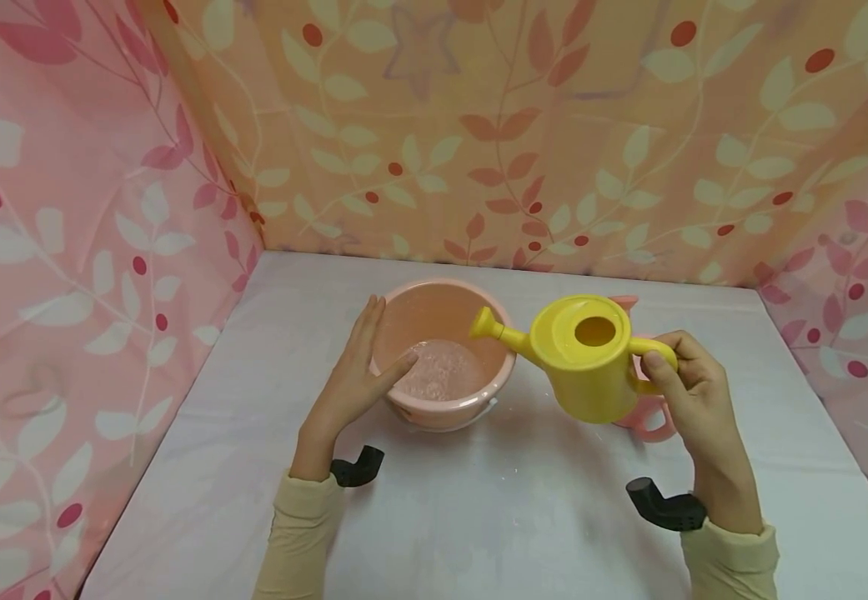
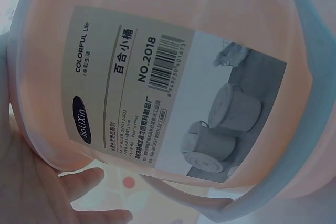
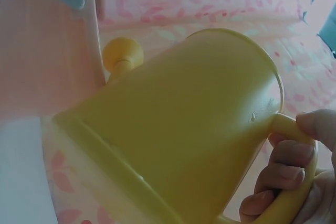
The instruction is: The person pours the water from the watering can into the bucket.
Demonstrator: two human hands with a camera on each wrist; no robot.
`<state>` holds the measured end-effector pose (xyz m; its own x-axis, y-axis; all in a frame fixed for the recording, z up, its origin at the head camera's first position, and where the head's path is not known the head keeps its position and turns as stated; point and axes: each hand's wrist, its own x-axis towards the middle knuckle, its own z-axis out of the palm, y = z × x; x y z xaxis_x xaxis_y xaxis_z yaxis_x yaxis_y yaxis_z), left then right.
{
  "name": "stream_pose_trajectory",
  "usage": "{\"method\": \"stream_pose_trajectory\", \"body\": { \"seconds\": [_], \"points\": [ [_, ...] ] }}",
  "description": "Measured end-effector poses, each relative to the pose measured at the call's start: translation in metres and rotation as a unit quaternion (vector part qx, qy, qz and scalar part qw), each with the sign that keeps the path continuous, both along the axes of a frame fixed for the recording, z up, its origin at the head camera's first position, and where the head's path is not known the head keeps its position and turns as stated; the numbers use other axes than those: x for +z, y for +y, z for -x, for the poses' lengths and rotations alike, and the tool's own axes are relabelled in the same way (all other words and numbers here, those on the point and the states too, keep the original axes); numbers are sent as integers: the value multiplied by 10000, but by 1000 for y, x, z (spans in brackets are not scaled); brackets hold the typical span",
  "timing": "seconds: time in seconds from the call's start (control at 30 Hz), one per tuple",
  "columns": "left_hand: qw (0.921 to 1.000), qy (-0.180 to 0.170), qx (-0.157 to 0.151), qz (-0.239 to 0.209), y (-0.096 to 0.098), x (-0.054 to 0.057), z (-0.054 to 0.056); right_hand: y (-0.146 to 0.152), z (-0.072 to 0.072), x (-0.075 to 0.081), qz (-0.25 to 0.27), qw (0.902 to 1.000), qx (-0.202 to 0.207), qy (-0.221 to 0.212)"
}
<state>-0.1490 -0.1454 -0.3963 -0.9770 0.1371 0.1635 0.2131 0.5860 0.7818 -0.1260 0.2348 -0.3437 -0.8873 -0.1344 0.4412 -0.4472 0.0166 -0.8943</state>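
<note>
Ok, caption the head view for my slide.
Right hand grips yellow watering can beside pink bucket; left hand at bucket's left side.

1. Back wall [image 1: 434,179] is kinda warm peachy-orange, printed with cream and coral leaf sprigs plus red dots. There's a faint purple star outline [image 1: 422,46] up top.
2. Left wall [image 1: 81,242] goes full pink: white leaves, darker pink leaves, magenta ovals, some wrinkles.
3. Right wall [image 1: 854,275] has pretty much the same pink leafy print.
4. White tabletop [image 1: 238,400] sits between them, with soft, blurry shadows on it.
</note>
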Motion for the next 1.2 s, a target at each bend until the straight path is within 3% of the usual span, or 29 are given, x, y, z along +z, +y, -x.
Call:
{"method": "stream_pose_trajectory", "body": {
  "seconds": [0.17,0.6,0.9,1.2],
  "points": [
    [10000,35,19,21,0,-2,1,-3,0,0,13,9998,-212,53],
    [10000,53,-41,22,-2,-1,0,-5,0,-1,389,9988,-55,308],
    [10000,35,-53,20,-2,-1,1,-4,-1,-1,305,9990,-251,198],
    [10000,78,-18,51,-2,-2,2,-4,0,-1,541,9975,-7,456]
  ]
}}
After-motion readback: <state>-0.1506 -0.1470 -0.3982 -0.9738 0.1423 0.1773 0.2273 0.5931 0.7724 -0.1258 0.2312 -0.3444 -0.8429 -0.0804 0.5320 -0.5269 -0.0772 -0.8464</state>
